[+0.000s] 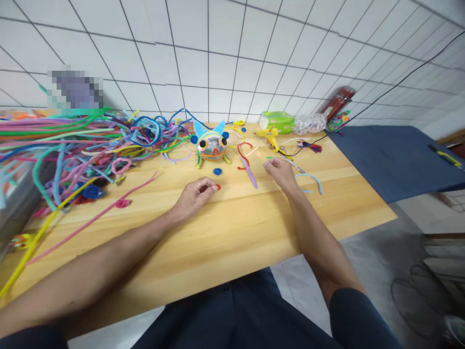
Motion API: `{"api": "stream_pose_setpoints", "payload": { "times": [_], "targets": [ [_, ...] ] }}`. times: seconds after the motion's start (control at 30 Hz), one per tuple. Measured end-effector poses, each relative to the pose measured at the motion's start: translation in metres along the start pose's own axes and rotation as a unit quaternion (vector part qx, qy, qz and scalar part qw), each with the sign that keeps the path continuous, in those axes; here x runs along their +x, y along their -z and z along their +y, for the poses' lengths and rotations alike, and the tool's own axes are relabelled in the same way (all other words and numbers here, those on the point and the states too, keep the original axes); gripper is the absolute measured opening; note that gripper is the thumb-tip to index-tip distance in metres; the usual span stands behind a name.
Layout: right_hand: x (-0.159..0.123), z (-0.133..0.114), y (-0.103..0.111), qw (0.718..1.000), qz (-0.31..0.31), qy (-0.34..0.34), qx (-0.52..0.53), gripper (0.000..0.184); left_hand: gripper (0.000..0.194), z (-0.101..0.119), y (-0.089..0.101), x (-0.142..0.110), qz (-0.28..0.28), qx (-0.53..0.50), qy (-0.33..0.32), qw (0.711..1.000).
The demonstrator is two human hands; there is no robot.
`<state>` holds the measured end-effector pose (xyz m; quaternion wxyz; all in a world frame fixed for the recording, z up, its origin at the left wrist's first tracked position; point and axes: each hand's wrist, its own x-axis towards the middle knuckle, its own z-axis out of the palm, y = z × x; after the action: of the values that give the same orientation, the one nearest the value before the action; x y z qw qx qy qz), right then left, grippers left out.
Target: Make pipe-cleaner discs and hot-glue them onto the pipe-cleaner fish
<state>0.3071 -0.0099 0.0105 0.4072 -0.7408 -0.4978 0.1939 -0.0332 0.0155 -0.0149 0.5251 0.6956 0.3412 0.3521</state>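
Observation:
Pinched in the fingertips of my left hand point(194, 196) is a small red pipe cleaner piece point(218, 187), held just above the wooden table. My right hand point(280, 172) is closed too, low over the table near the glue gun; what its fingers hold, if anything, is hidden. A bit of green shows by those fingertips. Between and beyond my hands stands a figure point(211, 145) with blue ears, big round eyes and yellow-green legs. A blue coil point(217, 171) lies in front of it. Purple pipe cleaners point(249, 173) and a bent red one point(244, 145) lie between my hands.
A big heap of coloured pipe cleaners point(83, 145) covers the table's left side. At the back right are a yellow glue gun point(271, 137), a green packet point(278, 122) and a brown bottle point(338, 103). A light blue pipe cleaner point(315, 180) lies right of my right hand.

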Motion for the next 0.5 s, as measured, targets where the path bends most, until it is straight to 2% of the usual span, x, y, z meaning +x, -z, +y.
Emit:
{"api": "stream_pose_setpoints", "payload": {
  "times": [0.1,0.27,0.33,0.4,0.5],
  "targets": [
    [0.008,0.002,0.011,0.999,0.04,-0.002,-0.025,0.038,0.031,0.0,0.002,0.0,-0.004,0.001,-0.007,1.0],
    [0.052,0.002,0.022,0.987,0.147,-0.03,-0.061,0.027,0.032,0.001,0.001,0.0,-0.003,0.01,-0.005,1.0],
    [0.074,0.001,0.019,0.981,0.151,-0.036,-0.119,0.041,0.032,0.001,0.0,0.001,-0.001,0.005,-0.008,1.0],
    [0.094,0.0,0.012,0.971,0.131,-0.047,-0.192,0.053,0.031,0.0,0.0,0.001,0.004,-0.007,-0.014,1.0],
    [0.116,-0.004,0.0,0.963,0.102,-0.063,-0.242,0.047,0.03,0.001,0.001,0.002,0.008,-0.022,-0.022,0.999]
  ]
}}
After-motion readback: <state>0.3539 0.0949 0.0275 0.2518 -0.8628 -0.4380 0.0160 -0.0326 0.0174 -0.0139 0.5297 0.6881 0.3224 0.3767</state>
